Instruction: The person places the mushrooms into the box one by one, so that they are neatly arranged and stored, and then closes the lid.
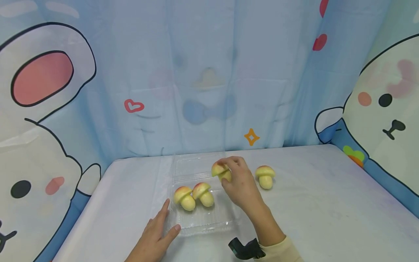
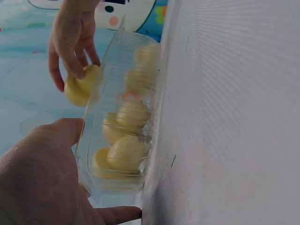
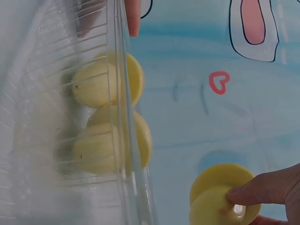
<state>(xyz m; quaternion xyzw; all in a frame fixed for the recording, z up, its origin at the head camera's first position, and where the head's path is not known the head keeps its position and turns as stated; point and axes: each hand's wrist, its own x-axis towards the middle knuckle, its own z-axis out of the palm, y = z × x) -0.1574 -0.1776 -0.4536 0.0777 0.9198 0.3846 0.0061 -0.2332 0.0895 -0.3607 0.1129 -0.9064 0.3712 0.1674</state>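
My right hand (image 1: 241, 183) pinches a yellow toy-like mushroom (image 1: 217, 169) with a reddish-tinged cap, raised over the back right part of a clear plastic clamshell box (image 1: 220, 215). In the right wrist view, the thumb (image 3: 262, 187) presses on the pale stem of this mushroom (image 3: 206, 206). Two similar mushrooms, a left one (image 1: 188, 202) and a right one (image 1: 206, 198), lie tilted side by side inside the box. At the box's left front edge, my left hand (image 1: 154, 233) has its fingers extended, touching the wall; the left wrist view shows its thumb at the rim (image 2: 80, 136).
One more mushroom (image 1: 265, 177) rests on the white tablecloth (image 1: 327, 203) to the right of the box. The box's transparent lid (image 1: 193, 165) lies folded back behind it. A blue cartoon-print curtain (image 1: 203, 72) hangs along the table's far edge.
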